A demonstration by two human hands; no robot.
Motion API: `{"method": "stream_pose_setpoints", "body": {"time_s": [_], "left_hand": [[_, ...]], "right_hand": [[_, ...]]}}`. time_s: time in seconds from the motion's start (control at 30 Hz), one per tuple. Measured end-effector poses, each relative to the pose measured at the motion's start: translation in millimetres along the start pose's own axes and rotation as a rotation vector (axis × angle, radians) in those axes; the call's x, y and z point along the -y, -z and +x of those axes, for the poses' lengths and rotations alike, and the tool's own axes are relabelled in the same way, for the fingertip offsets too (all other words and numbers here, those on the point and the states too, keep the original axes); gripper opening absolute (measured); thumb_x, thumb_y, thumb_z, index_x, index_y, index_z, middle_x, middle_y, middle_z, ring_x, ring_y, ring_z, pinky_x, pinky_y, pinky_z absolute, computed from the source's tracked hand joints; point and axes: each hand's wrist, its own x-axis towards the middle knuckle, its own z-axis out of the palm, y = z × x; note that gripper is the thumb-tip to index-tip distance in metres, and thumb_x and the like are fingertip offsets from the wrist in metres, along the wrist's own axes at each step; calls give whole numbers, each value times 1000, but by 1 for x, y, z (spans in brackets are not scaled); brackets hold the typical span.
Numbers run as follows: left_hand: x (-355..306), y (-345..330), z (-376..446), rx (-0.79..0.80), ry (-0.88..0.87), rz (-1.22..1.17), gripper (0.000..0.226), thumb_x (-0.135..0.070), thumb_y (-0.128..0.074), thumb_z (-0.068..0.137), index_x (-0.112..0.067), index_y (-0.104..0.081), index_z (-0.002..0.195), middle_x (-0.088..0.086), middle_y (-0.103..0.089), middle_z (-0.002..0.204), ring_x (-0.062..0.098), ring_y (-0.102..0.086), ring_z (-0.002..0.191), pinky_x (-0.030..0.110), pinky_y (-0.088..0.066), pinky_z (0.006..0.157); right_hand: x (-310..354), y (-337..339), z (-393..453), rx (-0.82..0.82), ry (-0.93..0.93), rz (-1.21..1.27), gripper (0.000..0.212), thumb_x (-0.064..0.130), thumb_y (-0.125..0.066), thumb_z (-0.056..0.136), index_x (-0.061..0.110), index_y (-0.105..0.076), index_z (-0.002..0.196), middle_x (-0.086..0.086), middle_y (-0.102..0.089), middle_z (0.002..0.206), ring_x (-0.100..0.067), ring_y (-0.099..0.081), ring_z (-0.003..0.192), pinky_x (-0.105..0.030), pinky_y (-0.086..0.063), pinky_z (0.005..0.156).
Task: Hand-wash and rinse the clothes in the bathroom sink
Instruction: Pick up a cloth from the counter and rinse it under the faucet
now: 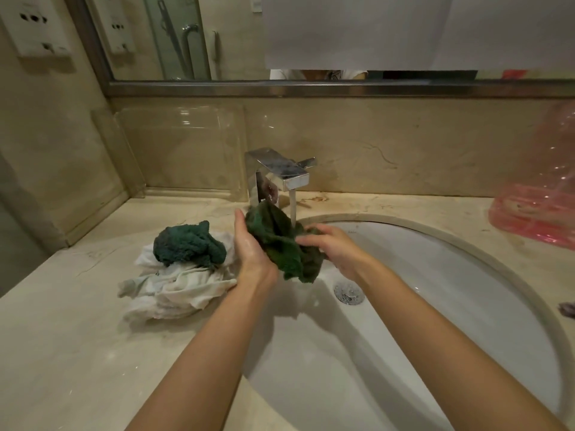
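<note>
Bathroom vanity: beige stone counter [77,353], mirror at far wall.
Left, on counter: white cloths [174,290], heaped, with a teal wad [186,244] on top (washed or waiting, cannot tell).
Centre: left hand [249,247], fingers straight, pressed against the green cloth [286,244]; the cloth sits between both hands, under the tap [280,172], water running.
Right: right hand [333,247], fingers curled over the cloth's right side.
Below: sink [466,275], unplugged.
Progress, judged: mid-rinse of one item; heap likely remains.
</note>
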Motion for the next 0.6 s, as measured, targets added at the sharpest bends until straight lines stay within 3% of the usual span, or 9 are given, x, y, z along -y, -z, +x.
{"method": "stream_pose_setpoints", "body": {"time_s": [0.1,0.17,0.23,0.3,0.37,0.43,0.53,0.6], "left_hand": [[-3,0,-3,10,-37,92,58,-57,-68,72,-21,-62,118,12,-63,119,31,-57,113,52,-39,105],[-3,1,0,-15,-78,140,56,-32,-75,71,-22,-59,124,11,-63,121,30,-57,114,53,-43,101],[-2,1,-1,-7,-85,95,43,-8,-57,83,-15,-56,125,15,-60,120,31,-56,114,47,-48,92],[-3,2,-5,21,-49,-20,33,-6,-41,86,-8,-57,114,17,-57,116,32,-54,112,43,-48,85],[-5,3,-6,12,-21,-95,29,-9,-35,87,-5,-58,104,17,-57,110,32,-55,106,42,-48,80],[-6,3,-5,-33,17,-34,29,-10,-34,87,-6,-59,102,16,-58,106,32,-57,100,43,-49,81],[-4,2,-4,-71,147,243,27,-3,-35,86,-9,-59,99,18,-61,108,33,-58,102,50,-47,96],[-1,4,-2,-89,212,473,22,5,-38,88,-9,-56,91,16,-61,108,30,-58,104,47,-48,97]], "right_hand": [[3,13,2,63,33,31,21,-6,-53,84,11,-59,94,-10,-59,101,-25,-56,102,-43,-47,97],[6,17,2,174,-6,85,10,8,-54,89,9,-55,99,-11,-57,100,-25,-56,98,-42,-48,93],[9,17,2,227,-67,-8,25,36,-53,93,14,-56,105,-9,-61,105,-23,-59,100,-37,-48,90],[8,17,3,217,-66,-180,33,49,-53,92,19,-62,103,-5,-66,112,-22,-60,108,-40,-45,99],[6,18,4,109,19,-195,26,46,-52,94,23,-64,97,-1,-67,113,-21,-58,112,-43,-38,108],[10,19,2,-65,109,-20,22,40,-48,98,24,-63,94,0,-67,104,-18,-60,104,-41,-43,103],[20,20,0,-256,170,125,24,37,-45,101,24,-61,89,-1,-65,92,-17,-61,91,-34,-51,87],[23,20,0,-300,188,130,24,36,-43,102,25,-59,87,-1,-63,90,-17,-60,89,-31,-52,80]]}}
